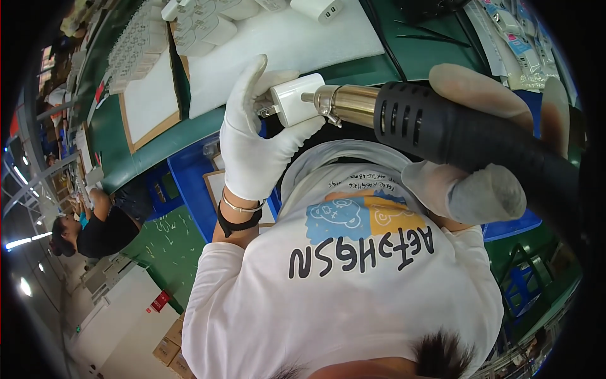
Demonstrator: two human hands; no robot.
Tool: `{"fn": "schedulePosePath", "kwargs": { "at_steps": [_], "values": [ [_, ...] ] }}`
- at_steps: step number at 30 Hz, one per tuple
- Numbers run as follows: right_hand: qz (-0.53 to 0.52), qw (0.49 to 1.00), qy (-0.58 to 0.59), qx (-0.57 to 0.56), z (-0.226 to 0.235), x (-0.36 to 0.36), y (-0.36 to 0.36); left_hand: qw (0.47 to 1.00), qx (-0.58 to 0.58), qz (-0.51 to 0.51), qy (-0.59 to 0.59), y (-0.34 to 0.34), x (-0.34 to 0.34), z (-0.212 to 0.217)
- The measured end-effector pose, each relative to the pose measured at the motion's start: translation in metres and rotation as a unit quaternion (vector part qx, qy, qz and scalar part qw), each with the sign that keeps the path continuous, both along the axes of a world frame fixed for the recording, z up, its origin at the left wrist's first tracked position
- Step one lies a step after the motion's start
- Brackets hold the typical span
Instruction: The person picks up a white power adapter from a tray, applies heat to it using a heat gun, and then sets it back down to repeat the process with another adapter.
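My left hand point(249, 148), in a white glove, pinches a white plug-in charger point(294, 104) between thumb and fingers, its metal prongs facing left. A black hot-air gun point(420, 123) with a metal nozzle is in my right hand point(467, 189), whose thumb and fingers wrap round the barrel. Pale covers sheathe those fingertips. The thin nozzle tip meets or nearly meets the charger's right side; whether they touch I cannot tell. Part of the right palm is hidden behind the gun.
Many white chargers point(142, 47) stand in rows at the far left of the green table point(145, 155). Another charger point(319, 9) lies on a white foam sheet point(284, 44). Tweezers point(435, 39) and bagged items point(521, 47) lie far right. A blue bin point(189, 183) sits below the edge; a person point(104, 221) works leftward.
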State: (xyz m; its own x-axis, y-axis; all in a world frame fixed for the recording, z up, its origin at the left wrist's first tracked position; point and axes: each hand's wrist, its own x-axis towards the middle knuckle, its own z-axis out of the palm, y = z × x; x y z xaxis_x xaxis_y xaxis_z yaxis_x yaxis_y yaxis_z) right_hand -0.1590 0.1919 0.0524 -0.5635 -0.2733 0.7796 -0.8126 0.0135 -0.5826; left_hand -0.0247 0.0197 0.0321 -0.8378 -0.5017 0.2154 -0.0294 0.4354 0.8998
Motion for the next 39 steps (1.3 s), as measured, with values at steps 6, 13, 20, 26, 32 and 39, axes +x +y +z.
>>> {"fn": "schedulePosePath", "kwargs": {
  "at_steps": [6,13,20,26,32,39],
  "values": [
    [0.013,0.998,-0.003,-0.059,-0.007,-0.011,0.015,1.000,0.007,-0.014,0.013,0.002,-0.004,0.002],
    [0.048,0.989,-0.010,-0.138,-0.016,-0.009,-0.008,1.000,-0.003,-0.009,0.009,0.000,0.000,-0.002],
    [0.077,0.975,-0.016,-0.209,-0.014,-0.001,-0.027,1.000,-0.015,0.004,0.014,-0.001,-0.001,-0.003],
    [0.100,0.964,-0.024,-0.245,-0.019,-0.002,-0.022,1.000,-0.010,-0.006,0.013,-0.007,0.000,-0.004],
    [0.142,0.965,-0.043,-0.217,-0.019,-0.001,-0.021,1.000,-0.023,-0.005,-0.001,-0.011,0.002,-0.002],
    [0.188,0.963,-0.065,-0.184,-0.017,0.000,-0.016,0.998,-0.060,-0.015,-0.002,-0.015,0.003,-0.005]
  ]
}}
